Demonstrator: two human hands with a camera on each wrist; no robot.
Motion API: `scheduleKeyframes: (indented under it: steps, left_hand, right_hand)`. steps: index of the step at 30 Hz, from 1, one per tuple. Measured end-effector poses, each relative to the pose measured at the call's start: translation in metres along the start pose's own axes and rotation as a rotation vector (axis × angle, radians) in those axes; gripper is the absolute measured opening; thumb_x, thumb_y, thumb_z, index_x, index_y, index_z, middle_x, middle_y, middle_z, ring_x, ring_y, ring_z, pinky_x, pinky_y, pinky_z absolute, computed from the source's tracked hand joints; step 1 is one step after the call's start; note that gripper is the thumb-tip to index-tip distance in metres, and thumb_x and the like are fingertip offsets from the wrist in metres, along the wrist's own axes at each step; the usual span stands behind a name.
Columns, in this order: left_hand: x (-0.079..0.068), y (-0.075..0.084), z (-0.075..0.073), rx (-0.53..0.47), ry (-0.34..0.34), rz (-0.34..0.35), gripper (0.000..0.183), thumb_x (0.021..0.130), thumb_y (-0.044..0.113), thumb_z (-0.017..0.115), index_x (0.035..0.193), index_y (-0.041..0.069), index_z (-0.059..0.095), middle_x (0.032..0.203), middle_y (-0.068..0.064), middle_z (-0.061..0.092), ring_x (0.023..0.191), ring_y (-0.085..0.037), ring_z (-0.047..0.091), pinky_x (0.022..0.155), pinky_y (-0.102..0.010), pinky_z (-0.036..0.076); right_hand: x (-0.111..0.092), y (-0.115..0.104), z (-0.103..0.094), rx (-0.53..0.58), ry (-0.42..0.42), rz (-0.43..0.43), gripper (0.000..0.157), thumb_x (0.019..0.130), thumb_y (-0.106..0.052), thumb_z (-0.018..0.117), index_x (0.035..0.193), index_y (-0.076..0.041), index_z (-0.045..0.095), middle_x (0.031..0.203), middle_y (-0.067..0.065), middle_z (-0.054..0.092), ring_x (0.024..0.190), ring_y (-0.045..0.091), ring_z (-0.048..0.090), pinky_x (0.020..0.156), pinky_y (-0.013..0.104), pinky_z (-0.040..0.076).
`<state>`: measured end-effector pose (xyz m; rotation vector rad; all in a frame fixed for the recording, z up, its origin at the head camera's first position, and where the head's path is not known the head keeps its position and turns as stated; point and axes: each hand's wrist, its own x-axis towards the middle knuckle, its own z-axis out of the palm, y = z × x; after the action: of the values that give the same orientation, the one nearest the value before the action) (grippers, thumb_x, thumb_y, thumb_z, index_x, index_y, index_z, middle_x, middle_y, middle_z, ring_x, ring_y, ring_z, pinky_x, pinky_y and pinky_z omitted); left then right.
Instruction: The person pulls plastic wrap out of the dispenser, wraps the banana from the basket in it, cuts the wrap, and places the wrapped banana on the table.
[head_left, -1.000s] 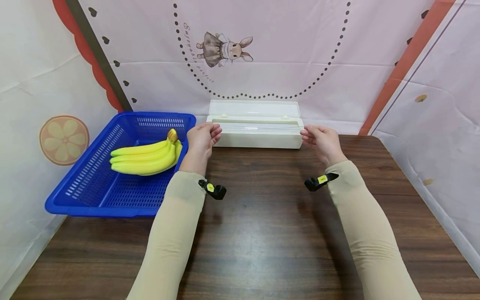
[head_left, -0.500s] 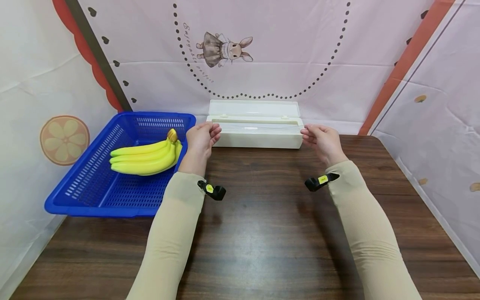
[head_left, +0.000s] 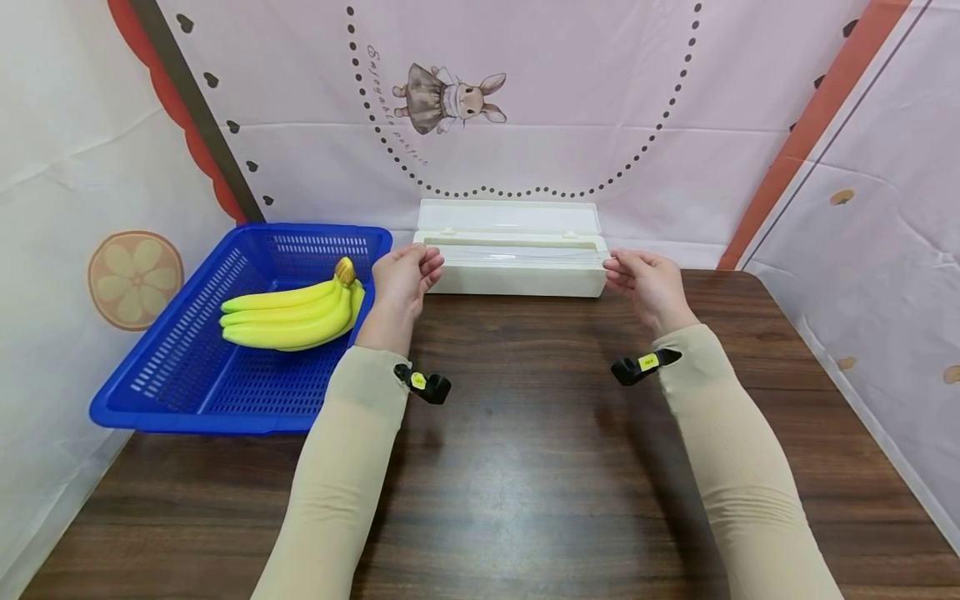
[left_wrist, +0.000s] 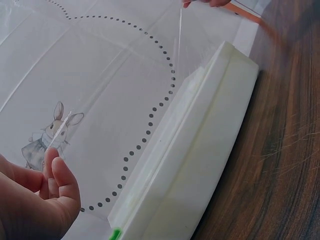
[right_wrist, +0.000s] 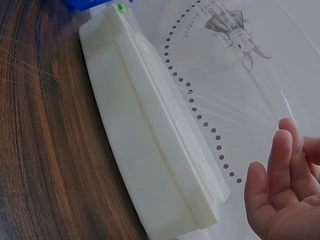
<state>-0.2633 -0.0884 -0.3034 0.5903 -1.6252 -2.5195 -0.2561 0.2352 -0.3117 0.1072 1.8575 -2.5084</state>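
Between my two hands stretches a sheet of clear cling film [head_left: 517,257], its surface showing mostly as glints and creases. My left hand [head_left: 399,283] pinches its left corner between thumb and fingers, and my right hand [head_left: 647,287] pinches the right corner. Behind and below the film stands a long white cling film dispenser box [head_left: 517,281] with its lid [head_left: 508,217] raised. In the left wrist view, the film's edge rises bunched from the left fingertips [left_wrist: 53,152]. The right wrist view shows the film drawn up above the box, apart from its front wall.
A blue plastic basket [head_left: 202,423] stands on the left, close beside my left forearm. Inside lies a bunch of yellow bananas [head_left: 292,317]. The dark wooden table [head_left: 510,433] extends in front of the box, and a printed cloth [head_left: 600,83] hangs behind it.
My right hand has shifted very slightly to the right, and the film shows more glints across the box. My left hand, the basket and the box stay in place.
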Motion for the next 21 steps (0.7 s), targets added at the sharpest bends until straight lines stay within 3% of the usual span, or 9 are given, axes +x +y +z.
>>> scheduleKeyframes:
  steps: [7,17,21]
  left_hand:
    - [-0.0018,0.0004,-0.0003,-0.009,-0.007,0.0,0.028,0.097,0.014,0.052,0.121,0.002,0.058,0.088,-0.004,0.067,0.07,-0.007,0.065,0.064,-0.02,0.054]
    - [-0.0051,0.0022,-0.0001,-0.011,0.0,-0.007,0.028,0.097,0.015,0.052,0.121,0.003,0.058,0.111,-0.013,0.067,0.072,-0.008,0.065,0.065,-0.02,0.054]
    - [-0.007,0.0021,-0.0004,-0.006,0.002,-0.008,0.028,0.097,0.016,0.052,0.121,0.003,0.058,0.105,-0.011,0.067,0.073,-0.008,0.065,0.067,-0.021,0.054]
  right_hand:
    - [-0.0016,-0.0005,-0.0015,-0.011,-0.016,-0.01,0.018,0.095,-0.012,0.054,0.086,-0.011,0.069,0.074,-0.001,0.072,0.066,0.006,0.067,0.07,0.023,0.056]
    - [-0.005,-0.0021,-0.0004,-0.024,-0.018,-0.014,0.019,0.096,-0.012,0.053,0.087,-0.011,0.069,0.074,-0.001,0.072,0.067,0.007,0.067,0.07,0.023,0.056]
    - [-0.0057,-0.002,-0.0004,-0.026,-0.013,-0.015,0.018,0.096,-0.013,0.053,0.087,-0.011,0.069,0.074,-0.001,0.072,0.067,0.007,0.067,0.07,0.024,0.056]
